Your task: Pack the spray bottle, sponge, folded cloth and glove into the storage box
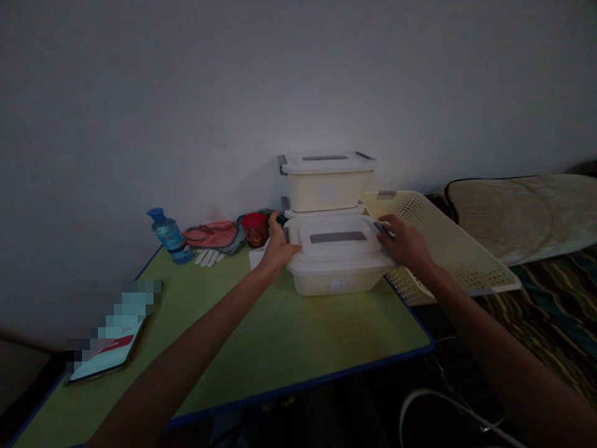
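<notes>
A white lidded storage box (pixel 338 281) with a grey strip handle on its lid sits on the green table. At its left end is my left hand (pixel 278 250), thumb against the lid's edge and fingers around the side by the latch. My right hand (pixel 407 247) grips the opposite end, its fingers on the grey latch (pixel 384 230) there. Behind this box stands a second lidded box (pixel 329 190) of the same kind, stacked on another white lid (pixel 324 212). The lower box of that stack is mostly hidden.
On the green table (pixel 261 336) are a blue bottle (pixel 170 236), pink-and-grey cloth (pixel 217 234), a white glove (pixel 209 257), a red patterned container (pixel 255 229) and a tablet (pixel 119 342). A cream perforated basket (pixel 457 249) tilts at the right, near a beige cushion (pixel 522 214).
</notes>
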`<act>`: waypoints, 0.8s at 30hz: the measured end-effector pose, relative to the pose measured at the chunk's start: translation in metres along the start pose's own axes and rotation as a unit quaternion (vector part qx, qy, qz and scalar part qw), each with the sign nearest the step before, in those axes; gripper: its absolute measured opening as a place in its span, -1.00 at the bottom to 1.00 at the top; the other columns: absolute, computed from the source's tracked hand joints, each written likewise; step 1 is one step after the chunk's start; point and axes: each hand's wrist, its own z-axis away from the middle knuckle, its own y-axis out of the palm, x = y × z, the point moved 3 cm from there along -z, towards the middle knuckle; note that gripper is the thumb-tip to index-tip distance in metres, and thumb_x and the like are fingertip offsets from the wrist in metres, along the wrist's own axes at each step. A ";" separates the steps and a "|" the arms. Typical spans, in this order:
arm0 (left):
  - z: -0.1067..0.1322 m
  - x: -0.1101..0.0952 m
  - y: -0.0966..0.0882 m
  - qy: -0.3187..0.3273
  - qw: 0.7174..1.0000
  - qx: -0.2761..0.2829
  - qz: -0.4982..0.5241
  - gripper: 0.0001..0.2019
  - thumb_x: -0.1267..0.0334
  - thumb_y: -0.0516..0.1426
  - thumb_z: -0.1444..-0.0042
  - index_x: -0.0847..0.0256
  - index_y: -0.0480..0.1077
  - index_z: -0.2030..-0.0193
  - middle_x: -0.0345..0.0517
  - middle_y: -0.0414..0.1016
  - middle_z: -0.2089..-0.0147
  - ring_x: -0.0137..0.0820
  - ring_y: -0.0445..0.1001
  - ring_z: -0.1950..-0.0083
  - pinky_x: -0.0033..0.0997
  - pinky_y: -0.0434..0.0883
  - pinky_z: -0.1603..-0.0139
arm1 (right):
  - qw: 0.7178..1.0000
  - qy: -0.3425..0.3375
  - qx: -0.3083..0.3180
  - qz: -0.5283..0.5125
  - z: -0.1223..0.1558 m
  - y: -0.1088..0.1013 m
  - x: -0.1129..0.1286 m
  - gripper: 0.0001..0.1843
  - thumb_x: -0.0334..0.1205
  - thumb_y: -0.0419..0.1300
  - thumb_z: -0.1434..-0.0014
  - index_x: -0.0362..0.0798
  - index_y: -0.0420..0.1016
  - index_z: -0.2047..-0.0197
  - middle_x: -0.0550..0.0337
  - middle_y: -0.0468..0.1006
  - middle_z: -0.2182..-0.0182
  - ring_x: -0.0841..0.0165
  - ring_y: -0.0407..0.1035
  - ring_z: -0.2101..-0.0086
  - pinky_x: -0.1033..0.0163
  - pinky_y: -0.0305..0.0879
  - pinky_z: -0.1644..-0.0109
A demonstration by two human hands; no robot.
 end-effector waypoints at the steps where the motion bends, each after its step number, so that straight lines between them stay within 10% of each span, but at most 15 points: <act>1: 0.000 -0.001 0.001 0.014 1.000 0.001 0.017 -0.09 0.67 0.09 0.36 0.11 -0.17 -0.18 0.11 -0.16 -0.31 -0.21 -0.12 -0.35 -0.23 -0.10 -0.30 | 1.000 -0.003 -0.002 0.002 0.000 0.000 0.000 -0.62 -0.31 0.11 -0.04 -0.05 0.34 0.03 -0.02 0.55 0.19 0.08 0.44 0.20 -0.03 0.32 0.15; 13: -0.009 -0.001 -0.005 0.007 1.000 0.021 -0.018 -0.11 0.59 0.19 0.37 0.17 -0.02 -0.18 0.07 0.05 -0.25 -0.19 0.02 -0.29 -0.23 0.00 -0.26 | 0.999 -0.032 0.040 0.011 -0.009 -0.001 -0.007 -0.66 -0.23 0.12 -0.06 -0.10 0.37 0.06 -0.07 0.53 0.17 0.11 0.44 0.23 0.06 0.34 0.17; 24: -0.065 0.009 -0.013 -0.171 0.979 0.029 0.109 -0.12 0.48 0.27 0.19 0.28 -0.07 -0.27 0.24 0.21 -0.18 -0.20 0.28 -0.16 -0.27 0.23 -0.13 | 0.924 0.080 0.114 -0.356 -0.072 0.019 -0.037 -0.62 -0.10 0.24 0.03 -0.06 0.35 0.14 -0.03 0.45 0.12 0.31 0.42 0.28 0.16 0.41 0.23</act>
